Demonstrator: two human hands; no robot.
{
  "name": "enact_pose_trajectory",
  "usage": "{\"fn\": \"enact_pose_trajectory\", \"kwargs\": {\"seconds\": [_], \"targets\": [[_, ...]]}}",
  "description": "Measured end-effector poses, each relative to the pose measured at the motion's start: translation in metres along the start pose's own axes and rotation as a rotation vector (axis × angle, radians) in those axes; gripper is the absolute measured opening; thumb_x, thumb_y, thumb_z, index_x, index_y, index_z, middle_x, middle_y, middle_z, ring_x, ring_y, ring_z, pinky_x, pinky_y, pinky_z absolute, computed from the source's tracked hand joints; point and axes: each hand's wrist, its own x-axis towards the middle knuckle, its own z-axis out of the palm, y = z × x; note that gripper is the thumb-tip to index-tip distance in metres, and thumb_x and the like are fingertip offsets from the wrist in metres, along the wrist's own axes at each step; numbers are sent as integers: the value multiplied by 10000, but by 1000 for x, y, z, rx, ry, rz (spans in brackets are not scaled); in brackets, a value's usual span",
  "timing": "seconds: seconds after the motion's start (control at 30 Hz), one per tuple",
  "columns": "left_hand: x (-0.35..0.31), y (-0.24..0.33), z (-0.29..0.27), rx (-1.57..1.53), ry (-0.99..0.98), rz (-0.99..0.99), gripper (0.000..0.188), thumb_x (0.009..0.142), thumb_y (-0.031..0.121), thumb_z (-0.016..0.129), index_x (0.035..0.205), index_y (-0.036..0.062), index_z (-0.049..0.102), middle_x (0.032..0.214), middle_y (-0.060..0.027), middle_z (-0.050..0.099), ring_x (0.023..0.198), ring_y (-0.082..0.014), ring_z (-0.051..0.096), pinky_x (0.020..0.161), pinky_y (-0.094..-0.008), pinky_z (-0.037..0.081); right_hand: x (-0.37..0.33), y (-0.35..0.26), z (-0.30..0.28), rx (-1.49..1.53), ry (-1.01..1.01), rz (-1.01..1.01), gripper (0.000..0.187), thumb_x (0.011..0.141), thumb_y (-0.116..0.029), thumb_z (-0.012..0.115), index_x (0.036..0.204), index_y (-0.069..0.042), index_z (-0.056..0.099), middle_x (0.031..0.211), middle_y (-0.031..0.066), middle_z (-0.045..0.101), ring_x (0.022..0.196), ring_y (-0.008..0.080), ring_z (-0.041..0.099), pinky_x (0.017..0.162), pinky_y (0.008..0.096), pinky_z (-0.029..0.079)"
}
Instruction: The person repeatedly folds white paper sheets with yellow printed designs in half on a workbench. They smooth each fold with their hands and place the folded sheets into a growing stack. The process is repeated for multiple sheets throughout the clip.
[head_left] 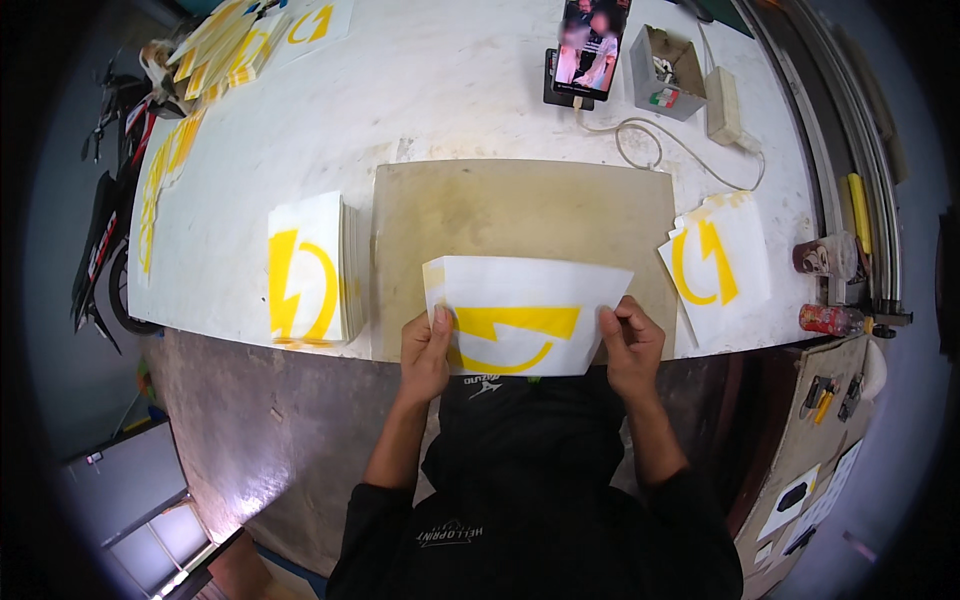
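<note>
Between both hands, a flat white paper piece [520, 285] with a yellow bolt-and-arc print is held up at the table's near edge, its lower part over my lap. My left hand [427, 352] grips its left side, thumb on the front. On its right side, my right hand [634, 345] pinches it between thumb and curled fingers. Whether it is a single sheet or a folded bag, I cannot tell. Under and beyond it lies a beige board [520, 200]. A thick stack of similar printed pieces [305, 270] stands left of the board; a fanned pile [715, 255] lies to its right.
More printed pieces [225, 50] are heaped at the far left. A lit phone [590, 45] on a stand, a grey box [670, 75] with small items, and a white power strip [730, 110] with a cable are at the back. A cup [825, 257] and a red bottle [830, 319] stand right.
</note>
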Motion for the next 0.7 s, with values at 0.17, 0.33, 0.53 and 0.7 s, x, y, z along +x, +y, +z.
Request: {"fn": "enact_pose_trajectory", "kwargs": {"seconds": [0.17, 0.33, 0.53, 0.7], "targets": [[2, -15, -6, 82, 15, -96, 348, 1134, 209, 481, 1187, -60, 695, 1044, -26, 725, 913, -69, 621, 803, -244, 502, -5, -1, -10, 35, 81, -14, 89, 979, -41, 734, 944, 27, 688, 894, 12, 645, 795, 51, 556, 709, 204, 433], [10, -2, -1, 266, -94, -156, 317, 1109, 215, 562, 1142, -57, 721, 995, -28, 738, 871, -72, 634, 772, -264, 524, -2, -3, -37, 21, -135, 188, 126, 1016, -72, 687, 1099, 21, 697, 971, 32, 690, 857, 66, 601, 770, 221, 473], [17, 3, -12, 190, -254, -291, 377, 1112, 293, 556, 1120, -41, 730, 954, -26, 738, 841, -56, 632, 739, -242, 515, 11, 12, -30, 685, -580, 475, 425, 1069, -112, 587, 1469, 17, 522, 1394, 102, 636, 1275, 191, 595, 1074, 368, 470], [17, -1, -10, 145, -37, -112, 380, 1111, 305, 532, 1126, -34, 705, 934, -35, 723, 838, -73, 647, 740, -237, 511, 16, 27, -26, 927, -633, 513, 468, 1104, -209, 526, 1505, 23, 453, 1440, 136, 601, 1348, 255, 571, 1140, 440, 454]]}}
